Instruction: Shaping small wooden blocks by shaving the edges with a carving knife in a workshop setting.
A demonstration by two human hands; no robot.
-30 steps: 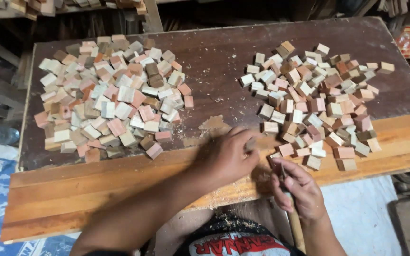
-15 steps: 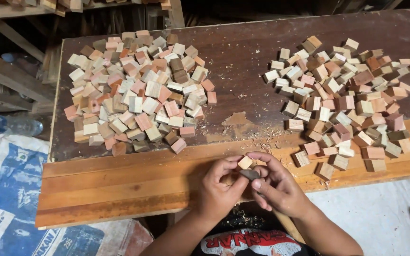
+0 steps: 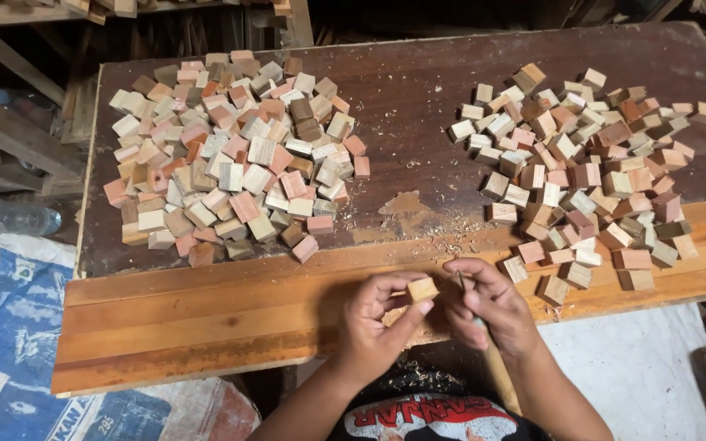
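Observation:
My left hand (image 3: 377, 322) pinches a small pale wooden block (image 3: 422, 289) between thumb and fingers, just above the front plank of the workbench (image 3: 206, 314). My right hand (image 3: 488, 306) sits close beside it, gripping a thin tool with a wooden handle (image 3: 496, 367) whose metal tip points up near the block. A large pile of small wooden cubes (image 3: 234, 163) in pale, pink and brown tones lies at the left of the bench. A second pile of cubes (image 3: 586, 175) spreads over the right side.
Wood shavings and dust (image 3: 418, 220) lie between the two piles. A plastic bottle (image 3: 10, 216) and a printed blue-and-white sack (image 3: 10, 343) are on the floor at left. White cloth (image 3: 639, 376) lies at lower right. Timber racks stand behind the bench.
The view has shifted. My left hand came back from the bench edge and now holds the block up, and both hands have drawn together over the front plank.

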